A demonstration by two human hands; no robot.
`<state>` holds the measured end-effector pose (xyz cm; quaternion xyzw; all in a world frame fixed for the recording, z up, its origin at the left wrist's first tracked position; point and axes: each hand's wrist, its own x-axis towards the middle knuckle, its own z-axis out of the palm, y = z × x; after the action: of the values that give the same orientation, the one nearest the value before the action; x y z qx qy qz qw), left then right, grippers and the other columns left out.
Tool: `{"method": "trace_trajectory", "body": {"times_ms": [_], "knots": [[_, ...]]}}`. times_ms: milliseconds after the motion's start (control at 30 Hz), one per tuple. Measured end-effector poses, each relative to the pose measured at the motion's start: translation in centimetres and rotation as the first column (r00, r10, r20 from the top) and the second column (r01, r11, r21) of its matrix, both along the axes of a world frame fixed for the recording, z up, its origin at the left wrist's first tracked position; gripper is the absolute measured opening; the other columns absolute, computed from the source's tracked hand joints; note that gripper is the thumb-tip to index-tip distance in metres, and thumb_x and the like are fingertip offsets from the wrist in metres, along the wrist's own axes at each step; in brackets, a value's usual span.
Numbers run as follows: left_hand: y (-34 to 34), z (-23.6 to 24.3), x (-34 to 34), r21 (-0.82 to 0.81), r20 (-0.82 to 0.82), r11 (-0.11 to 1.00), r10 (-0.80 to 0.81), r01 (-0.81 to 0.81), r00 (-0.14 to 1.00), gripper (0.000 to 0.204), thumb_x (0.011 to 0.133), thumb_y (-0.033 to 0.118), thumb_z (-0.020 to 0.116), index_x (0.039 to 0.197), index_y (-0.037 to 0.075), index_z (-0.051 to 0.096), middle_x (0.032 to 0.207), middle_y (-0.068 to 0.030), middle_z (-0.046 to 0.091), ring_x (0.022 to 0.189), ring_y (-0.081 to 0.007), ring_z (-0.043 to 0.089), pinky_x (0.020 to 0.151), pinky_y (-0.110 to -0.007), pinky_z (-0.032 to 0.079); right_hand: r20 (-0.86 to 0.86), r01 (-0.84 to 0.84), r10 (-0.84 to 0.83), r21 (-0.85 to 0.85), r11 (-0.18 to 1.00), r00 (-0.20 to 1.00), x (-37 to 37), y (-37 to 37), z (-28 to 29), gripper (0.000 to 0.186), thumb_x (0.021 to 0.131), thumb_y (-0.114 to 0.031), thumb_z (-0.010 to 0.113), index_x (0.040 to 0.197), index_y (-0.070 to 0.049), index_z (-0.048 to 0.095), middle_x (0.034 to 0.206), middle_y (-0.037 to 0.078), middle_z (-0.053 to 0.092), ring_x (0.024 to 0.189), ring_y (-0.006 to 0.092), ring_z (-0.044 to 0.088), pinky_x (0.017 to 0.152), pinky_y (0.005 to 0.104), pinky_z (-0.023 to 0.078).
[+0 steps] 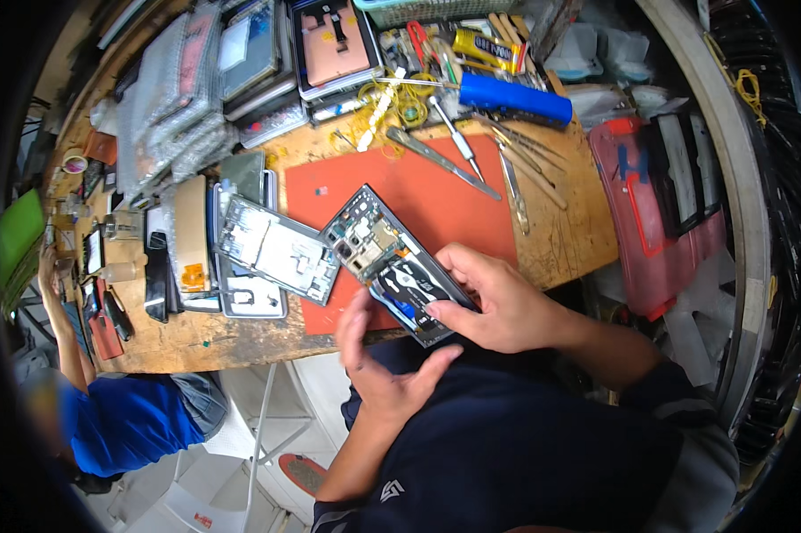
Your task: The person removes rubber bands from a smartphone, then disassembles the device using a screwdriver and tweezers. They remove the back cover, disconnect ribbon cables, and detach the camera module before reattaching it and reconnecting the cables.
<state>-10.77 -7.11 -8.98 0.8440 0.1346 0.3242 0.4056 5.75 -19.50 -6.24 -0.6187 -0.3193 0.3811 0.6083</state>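
Note:
An opened smartphone [392, 266], its circuit board and black battery showing, is held tilted above the near edge of an orange mat [454, 195]. My right hand [503, 302] grips it by its right side, the thumb lying over the battery end and the fingers behind the frame. Beside the phone's lower left edge is my left hand [383, 373], palm up with fingers and thumb spread, holding nothing. Left of the phone, a detached silver phone frame [276, 249] lies partly on the mat.
Tweezers [440, 160], a screwdriver [456, 142] and a blue cylinder [516, 99] lie at the back. Bubble-wrapped packets [170, 98] are stacked at the far left. Several phones and parts fill the wooden table's [569, 240] left side. A person in a blue shirt [134, 417] sits at the left.

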Motion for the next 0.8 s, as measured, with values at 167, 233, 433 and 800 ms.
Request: {"method": "trace_trajectory", "body": {"times_ms": [167, 233, 433, 800], "knots": [[4.8, 7.9, 5.7, -0.65, 0.234, 0.755, 0.1, 0.079, 0.967, 0.071, 0.103, 0.024, 0.068, 0.158, 0.002, 0.028, 0.14, -0.016, 0.052, 0.115, -0.0211, 0.062, 0.091, -0.033, 0.056, 0.069, -0.082, 0.072, 0.169, 0.982, 0.995, 3.1, 1.6, 2.6, 0.032, 0.099, -0.004, 0.069, 0.125, 0.002, 0.052, 0.104, 0.005, 0.066, 0.097, 0.007, 0.062, 0.084, 0.0305, 0.053], [10.5, 9.7, 7.6, -0.696, 0.29, 0.654, -0.123, 0.297, 0.949, 0.042, 0.11, 0.017, 0.056, 0.146, -0.001, 0.044, 0.123, -0.0108, 0.064, 0.098, -0.0144, 0.068, 0.082, -0.029, 0.059, 0.117, -0.093, 0.065, 0.257, 0.962, 0.991, 5.4, 4.4, 3.8, 0.034, 0.098, -0.004, 0.07, 0.127, 0.001, 0.052, 0.106, 0.004, 0.065, 0.098, 0.0074, 0.061, 0.086, 0.0305, 0.053], [15.3, 12.7, 15.8, -0.515, 0.372, 0.739, -0.264, 0.434, 0.89, 0.026, 0.113, 0.018, 0.053, 0.132, 0.001, 0.059, 0.118, -0.0061, 0.072, 0.096, -0.0102, 0.073, 0.073, -0.025, 0.064, 0.175, -0.049, -0.03, 0.426, 0.903, 0.984, 10.6, 11.5, 6.9, 0.057, 0.099, -0.01, 0.074, 0.146, 0.004, 0.045, 0.123, 0.008, 0.066, 0.113, 0.0133, 0.063, 0.103, 0.0326, 0.052], [14.4, 8.5, 15.2, -0.581, 0.241, 0.739, -0.245, 0.342, 0.939, 0.039, 0.108, 0.01, 0.061, 0.144, -0.003, 0.051, 0.121, -0.0104, 0.073, 0.106, -0.0105, 0.068, 0.085, -0.024, 0.053, 0.074, -0.056, 0.033, 0.325, 0.944, 0.997, 10.4, 9.9, 2.7, 0.056, 0.097, -0.003, 0.073, 0.144, 0.003, 0.044, 0.122, 0.007, 0.064, 0.112, 0.0102, 0.06, 0.098, 0.0307, 0.052]]}}
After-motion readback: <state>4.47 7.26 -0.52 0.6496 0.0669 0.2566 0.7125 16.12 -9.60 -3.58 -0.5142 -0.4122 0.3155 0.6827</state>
